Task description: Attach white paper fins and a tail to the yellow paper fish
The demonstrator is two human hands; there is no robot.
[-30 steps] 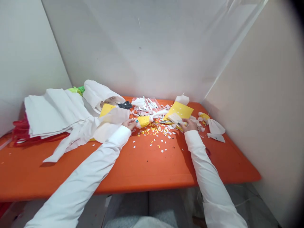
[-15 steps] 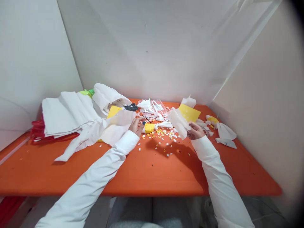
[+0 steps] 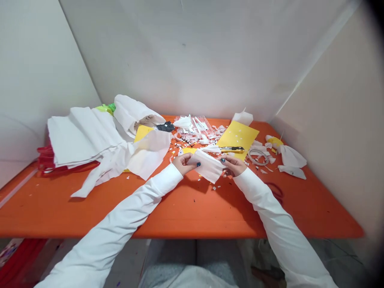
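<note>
Between my two hands a small white sheet of thin paper or cloth (image 3: 209, 165) is stretched above the middle of the table. My left hand (image 3: 185, 164) is closed on its left end, thumb on top. At the right end my right hand (image 3: 233, 165) pinches it, thumb above and fingers curled beneath. Just behind the sheet, partly hidden by it, is a yellow piece (image 3: 189, 151) with a white gathered part (image 3: 211, 148). A yellow box cutter (image 3: 232, 149) lies beyond my right hand, by a yellow sheet (image 3: 240, 136).
White cloth sheets (image 3: 84, 136) and a white roll (image 3: 135, 114) lie at the left over a red bag (image 3: 48, 162). A clear tray (image 3: 195, 123) with white pieces is at the back. A tape ring (image 3: 258, 157) and a white-and-yellow piece (image 3: 291, 156) lie right. Scraps litter the orange table (image 3: 192, 216).
My right hand has brought the white sheet left and toward me. My left hand has moved slightly right and taken its other end. The box cutter and tape ring have come into sight.
</note>
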